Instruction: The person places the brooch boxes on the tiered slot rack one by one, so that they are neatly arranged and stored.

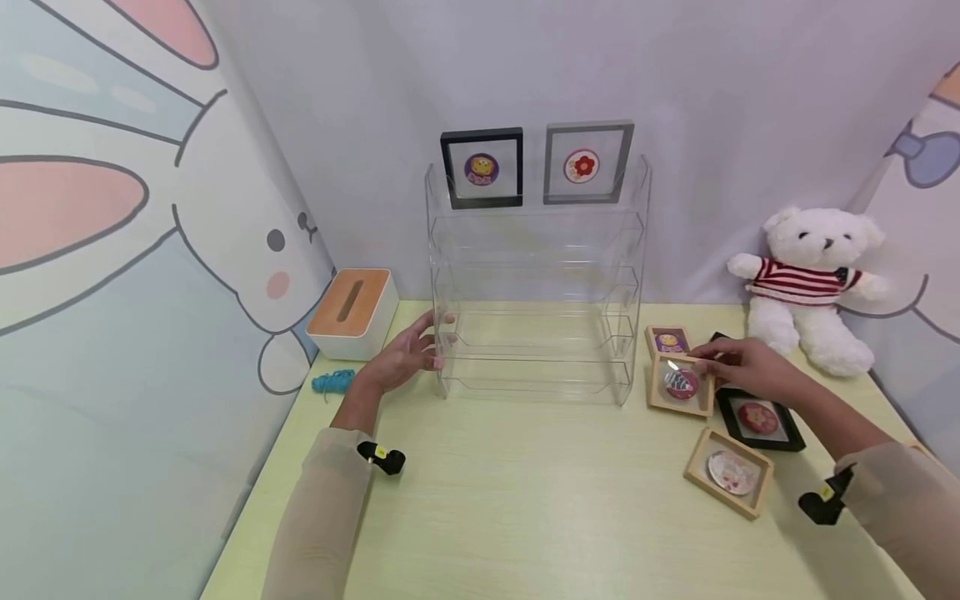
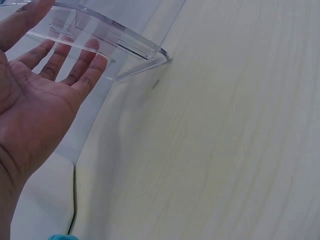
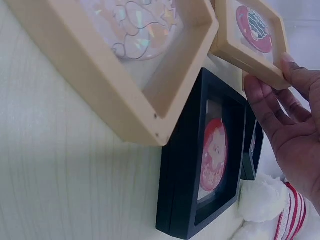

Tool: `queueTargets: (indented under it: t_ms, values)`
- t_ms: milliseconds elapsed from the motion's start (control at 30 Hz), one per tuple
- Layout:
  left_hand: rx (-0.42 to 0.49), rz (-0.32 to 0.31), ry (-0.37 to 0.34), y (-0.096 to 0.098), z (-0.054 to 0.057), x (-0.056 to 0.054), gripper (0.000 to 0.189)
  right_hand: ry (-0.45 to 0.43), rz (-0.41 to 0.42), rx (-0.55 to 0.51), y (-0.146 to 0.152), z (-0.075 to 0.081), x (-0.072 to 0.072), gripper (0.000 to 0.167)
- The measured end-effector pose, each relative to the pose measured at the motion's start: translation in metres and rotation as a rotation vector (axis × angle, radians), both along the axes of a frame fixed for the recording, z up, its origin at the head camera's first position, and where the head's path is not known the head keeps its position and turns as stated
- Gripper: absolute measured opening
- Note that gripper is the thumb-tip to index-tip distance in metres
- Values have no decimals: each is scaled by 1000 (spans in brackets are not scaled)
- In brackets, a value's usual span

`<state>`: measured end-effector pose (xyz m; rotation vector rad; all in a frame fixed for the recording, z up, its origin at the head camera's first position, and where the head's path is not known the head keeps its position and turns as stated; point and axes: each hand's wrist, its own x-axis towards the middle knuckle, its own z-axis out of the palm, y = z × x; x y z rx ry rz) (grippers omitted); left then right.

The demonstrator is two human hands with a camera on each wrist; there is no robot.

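Observation:
My left hand (image 1: 399,360) is at the left side of a clear acrylic tiered rack (image 1: 534,363). In the left wrist view its fingers (image 2: 86,75) are extended beside the clear panel, overlapping it. My right hand (image 1: 750,367) pinches the right edge of a light wooden frame (image 1: 656,398) that contains a round pink badge. Seen from the right wrist, the thumb is on top of that edge and the fingers are beneath. Below it lie a black frame (image 1: 789,429) with a red badge and another wooden frame (image 1: 705,482) with a pale badge.
On the rack's top tier stand a black frame (image 1: 483,204) and a grey frame (image 1: 551,167). A small wooden frame (image 1: 667,332) lies behind the pinched one. A white teddy bear (image 1: 806,279) sits back right; a tissue box (image 1: 360,337) and blue yarn (image 1: 333,382) are left.

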<state>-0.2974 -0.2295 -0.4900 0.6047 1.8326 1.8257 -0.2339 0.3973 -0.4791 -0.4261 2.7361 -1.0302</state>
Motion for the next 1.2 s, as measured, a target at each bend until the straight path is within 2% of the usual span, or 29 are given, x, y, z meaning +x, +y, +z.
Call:
queueTargets:
  t_ms: [167, 500, 633, 800, 1067, 1200]
  values:
    - [1, -3, -11, 0, 2, 0, 96, 4, 11, -41, 3, 5, 3, 31]
    - [-15, -12, -11, -1, 1, -2, 94, -4, -26, -38, 8, 9, 2, 32]
    - [-11, -13, -24, 0, 2, -3, 94, 56, -35, -16, 8, 12, 4, 31]
    - [-19, -12, -26, 1, 3, -3, 94, 144, -40, -24, 9, 23, 7, 29]
    - [-32, -5, -15, 0, 3, -2, 93, 151, -108, 48, 9, 45, 6, 34]
    - [-35, -3, -16, 0, 2, -3, 93, 195, -128, 57, 10, 56, 5, 32]
